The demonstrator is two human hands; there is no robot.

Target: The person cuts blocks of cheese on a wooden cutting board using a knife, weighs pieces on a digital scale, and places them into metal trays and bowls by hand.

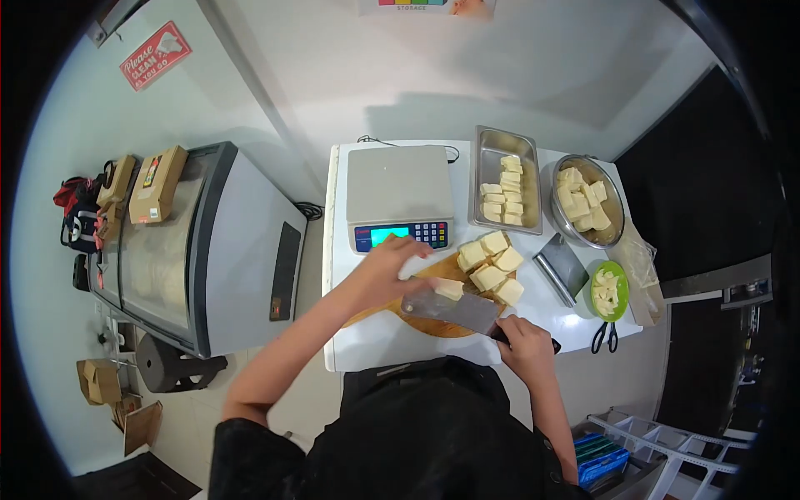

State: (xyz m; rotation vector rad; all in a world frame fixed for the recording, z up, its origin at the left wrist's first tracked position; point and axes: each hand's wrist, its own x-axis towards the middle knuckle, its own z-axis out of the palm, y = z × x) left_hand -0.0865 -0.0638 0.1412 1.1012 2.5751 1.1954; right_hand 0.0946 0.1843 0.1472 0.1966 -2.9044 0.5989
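My right hand (528, 345) is closed round the black handle of a wide cleaver (457, 309). The blade lies flat over a wooden board (442, 327), with a pale yellow piece (450, 288) at its upper edge. My left hand (388, 268) is over the board's left part, fingers apart, near the blade's far end and just below the scale's display; whether it touches the piece is unclear. Several pale yellow blocks (492, 265) sit together on the board's upper right. A digital scale (400, 185) with a lit display stands behind my left hand.
A metal tray (481, 218) and a steel bowl (617, 225) hold more blocks. Right of the board are a metal scraper (562, 265), a green bowl of pieces (594, 300) and black scissors handles (605, 337). A glass-topped freezer (242, 242) stands at the left.
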